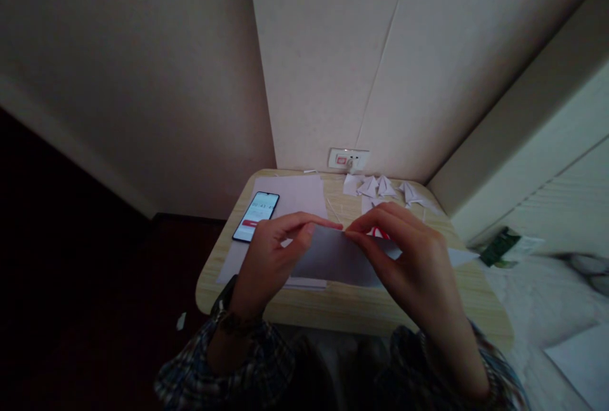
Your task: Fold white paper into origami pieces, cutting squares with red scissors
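A wood-grain table (295,306) stood against a pale wall (323,81), with a socket panel (362,160) beyond both hands. A sheet of paper (333,259) was found between the hands, raised at its upper edge.

The right hand (409,246) had thumb and forefinger pinched together on that edge. The left hand (280,246) had its forefinger extended along the same edge, the fingertip just beside the right hand's; whether its thumb also gripped the sheet could not be told.

A lit phone (255,216) lay left of and beyond the left hand, on a larger sheet (299,192). Folded paper pieces (368,186) lay beyond the right hand. A red item (379,233) was partly hidden behind the right fingers. A pointed piece of paper (461,257) projected to that hand's right. Further right was a green packet (499,246).
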Tool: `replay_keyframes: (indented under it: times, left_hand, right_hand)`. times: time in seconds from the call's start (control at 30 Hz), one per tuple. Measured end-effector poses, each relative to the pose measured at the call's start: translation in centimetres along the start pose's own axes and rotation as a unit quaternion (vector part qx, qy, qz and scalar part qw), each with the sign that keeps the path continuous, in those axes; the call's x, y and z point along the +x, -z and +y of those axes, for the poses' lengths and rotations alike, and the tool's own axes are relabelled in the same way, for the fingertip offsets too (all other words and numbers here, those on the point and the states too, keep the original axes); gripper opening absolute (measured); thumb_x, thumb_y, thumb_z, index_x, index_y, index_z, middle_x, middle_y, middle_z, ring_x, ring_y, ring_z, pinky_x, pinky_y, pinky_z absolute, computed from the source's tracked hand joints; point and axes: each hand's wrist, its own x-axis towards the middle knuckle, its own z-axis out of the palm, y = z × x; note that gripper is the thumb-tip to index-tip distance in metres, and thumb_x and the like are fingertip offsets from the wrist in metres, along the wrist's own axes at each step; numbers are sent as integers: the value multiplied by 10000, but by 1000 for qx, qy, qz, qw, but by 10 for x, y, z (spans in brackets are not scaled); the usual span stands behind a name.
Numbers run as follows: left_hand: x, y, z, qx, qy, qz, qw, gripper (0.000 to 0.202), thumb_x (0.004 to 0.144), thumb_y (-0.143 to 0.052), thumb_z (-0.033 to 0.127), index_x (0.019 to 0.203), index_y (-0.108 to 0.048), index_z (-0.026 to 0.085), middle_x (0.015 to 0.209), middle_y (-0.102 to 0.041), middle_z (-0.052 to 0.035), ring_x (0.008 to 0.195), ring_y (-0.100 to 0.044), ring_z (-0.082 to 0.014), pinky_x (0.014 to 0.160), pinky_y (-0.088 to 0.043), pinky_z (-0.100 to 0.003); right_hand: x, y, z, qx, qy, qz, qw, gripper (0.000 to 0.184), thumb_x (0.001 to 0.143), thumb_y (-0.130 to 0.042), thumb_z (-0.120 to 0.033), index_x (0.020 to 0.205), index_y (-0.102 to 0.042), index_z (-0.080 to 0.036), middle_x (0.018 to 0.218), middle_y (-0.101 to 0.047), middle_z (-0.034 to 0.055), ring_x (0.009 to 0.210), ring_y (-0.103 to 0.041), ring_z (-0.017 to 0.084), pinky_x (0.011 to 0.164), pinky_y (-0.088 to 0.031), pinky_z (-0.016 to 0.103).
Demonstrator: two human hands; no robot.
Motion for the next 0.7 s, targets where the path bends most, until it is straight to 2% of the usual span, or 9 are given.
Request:
replay_keyframes:
  times: [0.2,0.3,0.43,0.57,0.7]
  left_hand:
    - [0,3,0,10,-30,6,999,336,874,-430,131,898,-752,226,880,-769,20,781,-691,-148,669,-505,-240]
    - [1,0,-1,-11,-34,14,999,270,854,-491,133,889,-745,219,899,-768,13,820,-694,-153,723,-520,-244]
    - [0,-7,-4,-43,-23,17,999,179,809,-592,109,836,-732,218,841,-765,18,783,-693,-143,708,-535,-230]
    - [-1,-13,-6,-42,-20,51,998,114,773,-658,116,770,-717,213,763,-748,23,734,-681,-144,684,-536,-235]
    - [-2,-15,-4,3,-38,87,995,95,764,-682,128,738,-705,217,716,-730,36,690,-662,-137,669,-526,-235]
  right_hand:
    - [2,3,-2,-4,-4,1,1000,122,849,-607,-142,743,-594,-200,733,-611,13,731,-560,173,647,-404,288]
    - [2,3,-2,-9,-7,4,1000,125,846,-605,-138,742,-591,-204,731,-614,14,733,-564,177,644,-407,294]
    - [1,1,-3,-6,-5,5,1000,119,835,-616,-137,739,-592,-202,725,-616,10,727,-561,175,642,-403,290]
    - [0,-2,-6,13,-6,9,1000,108,831,-618,-135,741,-595,-188,722,-607,13,731,-557,171,639,-395,277]
    - [-2,-8,-8,42,-8,20,999,90,825,-586,-95,783,-588,-175,757,-612,23,753,-561,168,640,-396,270]
